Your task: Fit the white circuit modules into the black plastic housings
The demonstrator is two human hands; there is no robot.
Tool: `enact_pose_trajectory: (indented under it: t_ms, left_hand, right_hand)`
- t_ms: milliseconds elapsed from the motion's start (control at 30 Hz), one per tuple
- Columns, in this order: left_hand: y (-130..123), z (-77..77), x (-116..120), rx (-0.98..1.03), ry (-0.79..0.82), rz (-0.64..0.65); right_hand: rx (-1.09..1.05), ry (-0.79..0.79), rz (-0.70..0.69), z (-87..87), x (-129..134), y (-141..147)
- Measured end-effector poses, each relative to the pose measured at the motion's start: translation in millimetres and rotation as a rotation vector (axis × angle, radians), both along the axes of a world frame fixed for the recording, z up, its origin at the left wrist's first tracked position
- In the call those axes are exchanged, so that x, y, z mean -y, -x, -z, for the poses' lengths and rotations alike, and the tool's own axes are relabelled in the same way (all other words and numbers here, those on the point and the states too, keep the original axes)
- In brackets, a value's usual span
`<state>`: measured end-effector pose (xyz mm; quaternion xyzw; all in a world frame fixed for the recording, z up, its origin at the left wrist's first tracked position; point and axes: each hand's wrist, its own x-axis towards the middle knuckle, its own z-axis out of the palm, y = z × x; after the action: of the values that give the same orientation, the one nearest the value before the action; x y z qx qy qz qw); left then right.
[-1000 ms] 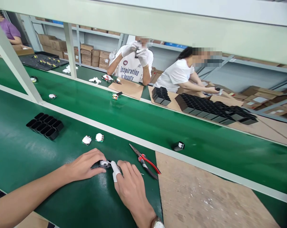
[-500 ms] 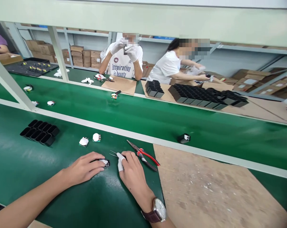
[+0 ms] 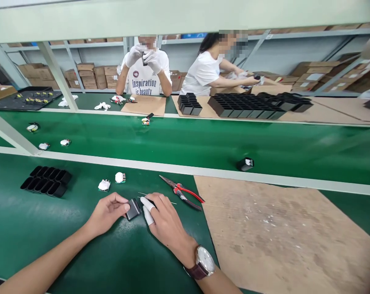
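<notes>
A small black case (image 3: 133,210) is pinched between the thumb and fingers of my left hand (image 3: 108,212), its side facing up. Just right of it is my right hand (image 3: 164,216), with white covers on two fingers and a watch on the wrist. Those fingers are closed on thin metal tweezers (image 3: 142,194), whose tips point left. Red-and-black pliers (image 3: 182,192) lie beyond my right hand. Two circuit boards with white tops, one at the left (image 3: 104,185) and one nearer the middle (image 3: 120,177), rest behind my left hand.
Several black cases (image 3: 46,181) stand grouped at left. A stained cardboard sheet (image 3: 283,237) covers the right side. Across the green belt (image 3: 185,141), which bears a black case (image 3: 245,164) and boards, two people work near rows of black cases (image 3: 246,106). A slanting post (image 3: 11,132) stands left.
My left hand has turned and tipped the black case, so its side now shows instead of its white-filled end. The case on the belt has shifted right; the whole view has also moved.
</notes>
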<state>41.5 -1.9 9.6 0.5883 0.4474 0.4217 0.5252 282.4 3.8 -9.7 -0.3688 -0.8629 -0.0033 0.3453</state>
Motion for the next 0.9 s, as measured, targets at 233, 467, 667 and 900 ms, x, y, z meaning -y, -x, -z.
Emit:
enact_pose_trajectory:
  t_ms: [233,467,667,900]
  left_hand:
    - [1,-9.8,-13,0.440,0.437,-0.178]
    - [-2,-8.6,-12,0.385,0.364,-0.139]
    - [-5,-1.9,-7,0.193,0.224,-0.098]
    - [5,5.1,2,-0.411,-0.600,-0.001]
  right_hand:
    - [0.016,0.001,-0.037,3.7,3,4]
    - [0.112,0.036,0.041,7.1,-5,-4]
    - [0.148,-0.010,0.194,9.2,-17,-16]
    - [0.062,0.081,0.010,-0.9,-4,-5]
